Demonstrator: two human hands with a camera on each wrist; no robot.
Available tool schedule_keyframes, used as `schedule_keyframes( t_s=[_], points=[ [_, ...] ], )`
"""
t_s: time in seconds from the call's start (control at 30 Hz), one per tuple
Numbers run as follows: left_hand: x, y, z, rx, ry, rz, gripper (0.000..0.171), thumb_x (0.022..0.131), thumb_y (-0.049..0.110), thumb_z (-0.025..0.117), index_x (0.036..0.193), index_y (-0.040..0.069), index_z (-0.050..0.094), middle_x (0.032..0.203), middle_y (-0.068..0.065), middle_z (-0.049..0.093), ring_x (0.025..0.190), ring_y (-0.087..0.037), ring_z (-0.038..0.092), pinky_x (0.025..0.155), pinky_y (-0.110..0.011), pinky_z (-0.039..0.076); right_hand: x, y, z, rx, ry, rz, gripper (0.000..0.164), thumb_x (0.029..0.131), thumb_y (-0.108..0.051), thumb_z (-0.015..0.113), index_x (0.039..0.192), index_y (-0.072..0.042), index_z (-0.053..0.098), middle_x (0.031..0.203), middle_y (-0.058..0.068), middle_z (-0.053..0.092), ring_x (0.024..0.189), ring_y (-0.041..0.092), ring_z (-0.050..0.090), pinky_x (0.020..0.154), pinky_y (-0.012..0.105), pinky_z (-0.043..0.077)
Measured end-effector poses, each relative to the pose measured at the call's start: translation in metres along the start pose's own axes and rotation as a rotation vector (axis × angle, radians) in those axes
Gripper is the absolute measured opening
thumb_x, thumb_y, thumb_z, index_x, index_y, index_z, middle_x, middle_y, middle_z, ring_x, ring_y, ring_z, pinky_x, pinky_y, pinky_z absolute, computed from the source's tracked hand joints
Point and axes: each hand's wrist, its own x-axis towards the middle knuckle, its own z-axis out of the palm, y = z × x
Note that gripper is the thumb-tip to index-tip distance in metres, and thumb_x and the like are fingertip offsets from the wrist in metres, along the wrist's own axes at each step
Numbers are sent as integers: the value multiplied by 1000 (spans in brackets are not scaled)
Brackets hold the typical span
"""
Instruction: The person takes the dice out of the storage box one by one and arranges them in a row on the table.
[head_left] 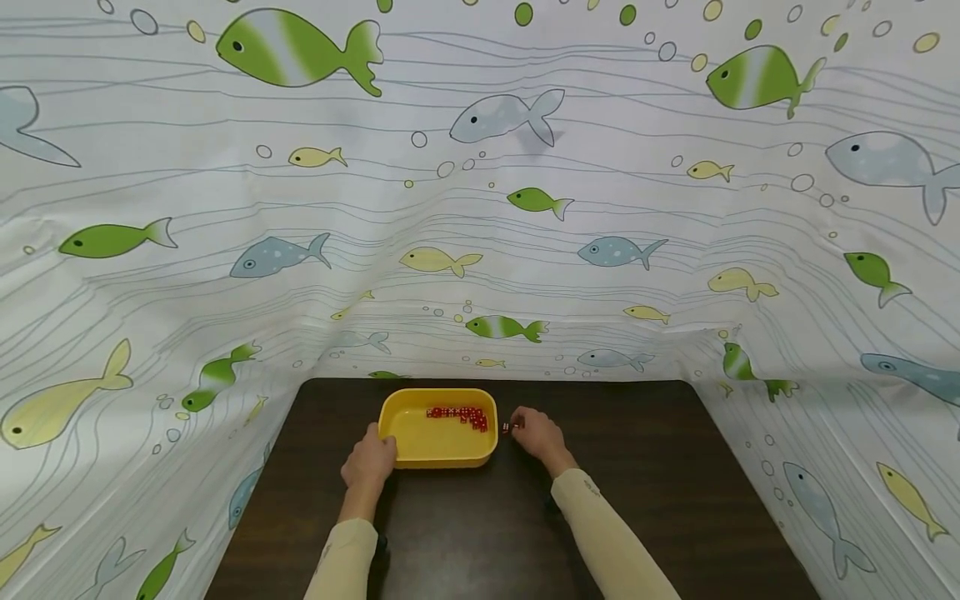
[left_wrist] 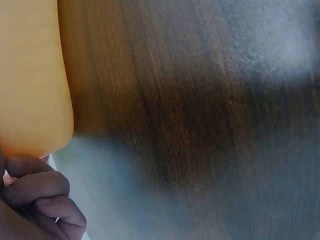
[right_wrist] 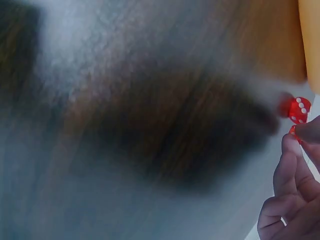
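A yellow plastic tray [head_left: 442, 460] with rounded corners sits on the dark table, several red dice [head_left: 457, 412] grouped along its far and right inner side. My left hand [head_left: 370, 458] grips the tray's left rim near the front corner; in the left wrist view its fingers [left_wrist: 42, 187] curl under the tray's edge. Just outside the right wall, my right hand [head_left: 538, 435] pinches a small red die [right_wrist: 293, 131] between thumb and fingertip. Another red die [right_wrist: 300, 110] with white pips lies on the table right beside those fingertips.
The dark wood-grain table [head_left: 637, 500] extends to both sides and toward me. Beyond its back edge and along its sides hangs a white curtain [head_left: 480, 225] printed with fish.
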Motion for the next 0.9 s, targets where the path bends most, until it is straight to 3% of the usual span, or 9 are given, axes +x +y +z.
schedule_keyframes(
  t_s=[0.37, 0.9],
  points=[
    [1, -1, 0, 3, -7, 4, 58, 107, 32, 44, 156, 1, 42, 106, -23, 67, 78, -33, 60, 77, -54, 50, 2, -1, 8, 9, -12, -12, 23, 101, -20, 73, 123, -13, 73, 104, 6, 72, 83, 22, 61, 79, 46, 55],
    [-2, 1, -2, 8, -5, 9, 55, 106, 30, 45, 152, 0, 44, 107, -24, 67, 81, -35, 62, 80, -58, 51, 2, -2, 3, 61, -9, 60, 37, 98, -14, 73, 134, -13, 67, 104, 9, 71, 82, 25, 60, 83, 47, 57]
  ],
)
